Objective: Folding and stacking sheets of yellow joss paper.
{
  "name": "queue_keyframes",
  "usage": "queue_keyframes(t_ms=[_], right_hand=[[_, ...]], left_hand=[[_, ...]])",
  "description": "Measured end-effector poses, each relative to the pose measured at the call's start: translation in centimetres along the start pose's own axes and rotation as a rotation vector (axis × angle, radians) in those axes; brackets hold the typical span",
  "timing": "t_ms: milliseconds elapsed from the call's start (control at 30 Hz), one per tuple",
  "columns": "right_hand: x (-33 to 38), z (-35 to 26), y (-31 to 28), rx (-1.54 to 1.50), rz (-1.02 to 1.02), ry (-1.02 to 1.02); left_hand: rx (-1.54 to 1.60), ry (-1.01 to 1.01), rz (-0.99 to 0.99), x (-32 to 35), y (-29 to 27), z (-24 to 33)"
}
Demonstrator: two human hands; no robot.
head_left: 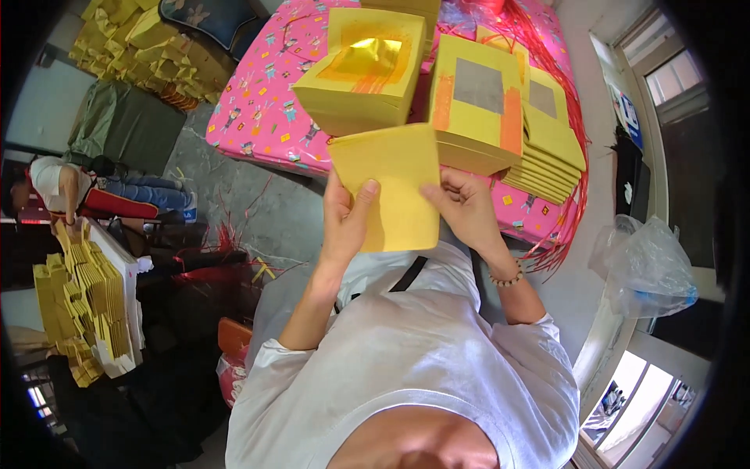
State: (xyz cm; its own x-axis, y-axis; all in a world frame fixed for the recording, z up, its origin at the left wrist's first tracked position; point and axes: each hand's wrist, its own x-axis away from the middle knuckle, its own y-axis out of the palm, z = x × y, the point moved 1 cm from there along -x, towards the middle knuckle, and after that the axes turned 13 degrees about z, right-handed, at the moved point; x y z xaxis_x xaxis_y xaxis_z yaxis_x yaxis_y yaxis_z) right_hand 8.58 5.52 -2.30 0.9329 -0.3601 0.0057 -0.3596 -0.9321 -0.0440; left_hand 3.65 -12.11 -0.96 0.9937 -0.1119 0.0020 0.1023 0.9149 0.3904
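A piece of plain yellow joss paper (388,187), roughly square, is held up in front of my chest; whether it is one folded sheet or several cannot be made out. My left hand (349,213) grips its left edge, thumb across the front. At its right edge, my right hand (467,205) pinches with thumb and curled fingers. Just beyond lies a stack of yellow paper (344,102) with a gold foil patch and orange marks on top. To its right is another stack (476,117) with a grey foil square and orange bands.
The stacks rest on a pink patterned table cover (262,117). Folded yellow bundles (553,160) and red plastic strands (576,187) lie along its right side. A clear plastic bag (652,270) hangs at right. Far left, another person (62,184) works beside piled folded paper (90,301).
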Motion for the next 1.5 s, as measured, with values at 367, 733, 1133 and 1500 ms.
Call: queue_keyframes(t_ms=[367,733,1133,1500], right_hand=[[0.6,2.4,6.1,0.179,-0.177,-0.025],[-0.9,3.8,5.9,0.221,-0.183,-0.056],[-1.9,-0.3,1.2,0.321,0.055,-0.146],[-9.9,-5.6,2.3,0.563,0.161,-0.694]], left_hand=[[0.084,-0.002,0.279,0.0,-7.5,-1.2],[0.04,0.146,0.615,-9.4,-17.8,-3.8],[-0.359,0.292,0.942,-24.5,-19.0,-9.1],[-0.52,0.186,0.817,-25.7,-21.8,-11.8]])
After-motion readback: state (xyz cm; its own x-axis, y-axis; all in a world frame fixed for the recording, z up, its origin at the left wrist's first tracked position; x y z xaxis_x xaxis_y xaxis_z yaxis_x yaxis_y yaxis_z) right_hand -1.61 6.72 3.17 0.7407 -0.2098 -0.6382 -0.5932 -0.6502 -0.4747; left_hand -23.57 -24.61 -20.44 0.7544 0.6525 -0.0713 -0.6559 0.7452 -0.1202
